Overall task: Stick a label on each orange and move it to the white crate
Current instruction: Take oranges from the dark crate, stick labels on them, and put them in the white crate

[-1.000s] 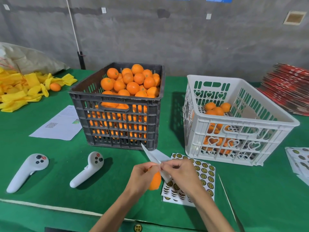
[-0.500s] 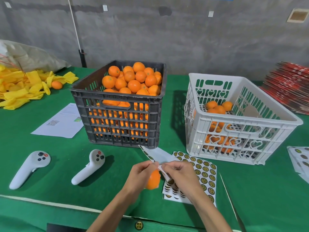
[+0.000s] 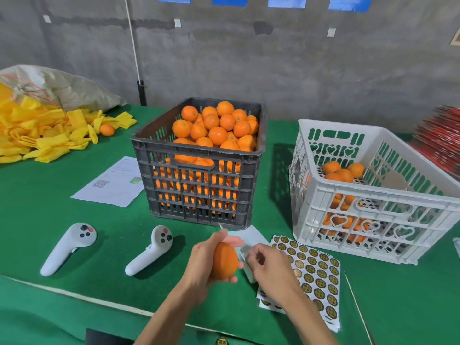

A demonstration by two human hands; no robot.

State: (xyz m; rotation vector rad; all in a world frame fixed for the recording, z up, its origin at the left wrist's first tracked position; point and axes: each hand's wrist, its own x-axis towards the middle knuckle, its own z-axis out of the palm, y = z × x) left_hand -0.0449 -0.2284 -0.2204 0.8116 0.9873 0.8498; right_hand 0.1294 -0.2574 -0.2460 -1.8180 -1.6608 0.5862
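Separation of the two hands had occurred within the last second. Previously both hands met over the top of the orange [image 3: 224,260] with the backing strip pinched between them; at this moment the right hand [image 3: 270,267] had drawn slightly to the right of the fruit, and more of the orange's face was exposed. This probably indicated that a label had just been transferred or was about to be pressed on, but no label could be made out on the orange's visible surface.

The left hand [image 3: 206,261] was curled around the orange, thumb above and fingers beneath, holding it above the counter [image 3: 104,245] in front of the black crate [image 3: 199,190]. The right hand was curled, its fingertips pinching a pale strip of backing paper [image 3: 245,255] just beside the orange; whether a label remained on that strip could not be determined.

The label sheet [image 3: 316,270] lay flat on the counter beneath the right hand. The white crate [image 3: 373,215] stood near to the right, holding several oranges. The held orange was not yet in it; transfer remained outstanding.
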